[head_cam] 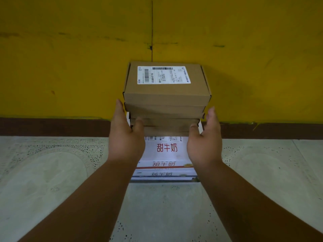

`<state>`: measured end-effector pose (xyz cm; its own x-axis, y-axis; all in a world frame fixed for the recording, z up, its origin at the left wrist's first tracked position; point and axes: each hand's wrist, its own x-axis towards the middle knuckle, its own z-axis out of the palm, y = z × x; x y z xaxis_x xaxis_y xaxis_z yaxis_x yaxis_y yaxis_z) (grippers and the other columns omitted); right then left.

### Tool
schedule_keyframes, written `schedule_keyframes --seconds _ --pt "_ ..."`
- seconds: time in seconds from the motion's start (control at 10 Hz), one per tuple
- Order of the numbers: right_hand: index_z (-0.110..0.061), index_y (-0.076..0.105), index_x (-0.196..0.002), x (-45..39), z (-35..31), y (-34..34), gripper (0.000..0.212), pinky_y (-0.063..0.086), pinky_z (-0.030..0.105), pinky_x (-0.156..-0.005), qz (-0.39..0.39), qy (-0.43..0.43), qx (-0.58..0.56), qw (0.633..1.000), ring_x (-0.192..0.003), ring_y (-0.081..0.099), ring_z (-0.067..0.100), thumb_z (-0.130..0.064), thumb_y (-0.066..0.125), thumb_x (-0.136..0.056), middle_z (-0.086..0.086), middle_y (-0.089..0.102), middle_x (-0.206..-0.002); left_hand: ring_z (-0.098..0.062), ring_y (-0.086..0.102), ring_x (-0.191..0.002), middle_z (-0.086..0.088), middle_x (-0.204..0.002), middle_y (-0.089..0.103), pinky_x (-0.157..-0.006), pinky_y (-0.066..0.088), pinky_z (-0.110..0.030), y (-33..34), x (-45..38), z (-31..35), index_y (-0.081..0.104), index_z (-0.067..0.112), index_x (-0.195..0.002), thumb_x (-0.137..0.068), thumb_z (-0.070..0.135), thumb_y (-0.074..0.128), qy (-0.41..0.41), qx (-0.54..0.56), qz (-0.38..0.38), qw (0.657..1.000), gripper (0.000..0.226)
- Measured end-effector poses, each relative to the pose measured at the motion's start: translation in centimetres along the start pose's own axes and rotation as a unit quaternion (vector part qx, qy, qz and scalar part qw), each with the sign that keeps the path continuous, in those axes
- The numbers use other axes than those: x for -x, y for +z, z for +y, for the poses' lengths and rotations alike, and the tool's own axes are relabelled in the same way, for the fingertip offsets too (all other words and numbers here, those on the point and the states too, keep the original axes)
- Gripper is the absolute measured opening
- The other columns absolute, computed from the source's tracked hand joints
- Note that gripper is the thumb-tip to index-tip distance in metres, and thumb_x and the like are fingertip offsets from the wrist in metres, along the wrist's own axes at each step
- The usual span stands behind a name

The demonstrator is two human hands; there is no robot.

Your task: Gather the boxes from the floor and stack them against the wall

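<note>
A stack of boxes stands against the yellow wall. Its top is a brown cardboard box with a white shipping label. Under it lie several flatter brown boxes, and at the bottom white cartons printed with red characters. My left hand is beside the left side of the brown boxes, fingers spread, thumb touching a lower box's front. My right hand is at the right side, fingers apart, thumb near the same box's front. Neither hand is closed around anything.
A dark brown skirting strip runs along the base of the wall. The floor is pale patterned tile, stretching left and right of the stack. A vertical seam in the wall runs down behind the stack.
</note>
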<state>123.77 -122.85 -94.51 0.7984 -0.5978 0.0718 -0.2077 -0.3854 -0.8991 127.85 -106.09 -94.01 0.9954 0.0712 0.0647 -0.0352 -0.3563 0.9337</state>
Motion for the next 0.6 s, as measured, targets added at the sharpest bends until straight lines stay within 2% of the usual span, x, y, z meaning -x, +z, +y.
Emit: schedule_keyframes --seconds 0.1,0.2,0.3,0.4,0.5,0.6 --pt "-0.030 0.021 -0.154 0.0 -0.2 -0.1 0.065 0.034 0.032 -0.112 -0.018 -0.036 0.016 0.999 -0.142 0.035 0.013 -0.023 0.052 -0.098 -0.008 0.035 -0.157 -0.008 0.037 -0.139 0.015 -0.152 0.039 -0.113 0.037 -0.042 0.4 0.0 0.6 0.013 0.039 -0.153 -0.096 0.029 0.049 0.022 0.006 -0.013 1.000 0.069" --pt "-0.030 0.028 -0.152 -0.3 0.1 -0.1 0.061 0.040 0.039 -0.111 -0.017 -0.033 0.005 0.999 -0.139 0.041 0.013 -0.024 0.054 -0.096 -0.007 0.041 -0.153 -0.008 0.041 -0.136 0.018 -0.149 0.042 -0.111 0.039 -0.044 0.0 -0.4 0.3 0.017 0.043 -0.152 -0.093 0.024 0.048 0.015 0.012 -0.025 1.000 0.069" --pt "-0.029 0.032 -0.150 -0.6 0.3 -0.1 0.059 0.043 0.040 -0.110 -0.020 -0.022 -0.018 0.999 -0.136 0.045 0.011 -0.024 0.055 -0.095 -0.007 0.045 -0.150 -0.006 0.040 -0.137 0.018 -0.150 0.041 -0.112 0.037 -0.043 -0.2 -0.6 0.0 0.018 0.045 -0.151 -0.090 0.025 0.047 0.013 0.020 -0.040 0.999 0.071" --pt "-0.029 0.029 -0.151 -0.4 -0.2 -0.4 0.062 0.038 0.034 -0.111 -0.020 -0.025 0.009 0.999 -0.138 0.042 0.012 -0.025 0.056 -0.096 -0.006 0.042 -0.152 -0.008 0.037 -0.140 0.017 -0.153 0.038 -0.113 0.036 -0.045 -0.2 -0.4 -0.1 0.015 0.046 -0.151 -0.090 0.029 0.049 0.004 0.012 -0.038 0.999 0.072" --pt "-0.022 0.017 -0.156 0.0 -1.5 -0.9 0.069 0.027 0.028 -0.113 0.030 -0.062 0.033 0.997 -0.147 0.025 0.017 -0.025 0.054 -0.098 0.000 0.026 -0.160 -0.012 0.026 -0.146 0.012 -0.160 0.025 -0.116 0.031 -0.045 -0.2 -0.2 0.7 0.010 0.039 -0.154 -0.095 0.029 0.051 0.026 0.021 0.026 0.999 0.073" --pt "-0.013 0.021 -0.154 0.0 -3.6 -1.0 0.065 0.029 0.041 -0.118 0.061 -0.198 0.053 0.977 -0.148 0.023 0.020 -0.024 0.052 -0.098 0.007 0.027 -0.160 -0.001 0.016 -0.145 0.013 -0.158 0.022 -0.120 0.023 -0.035 -0.1 0.0 2.9 0.014 0.022 -0.156 -0.098 0.019 0.050 0.093 0.002 0.086 0.992 0.067"
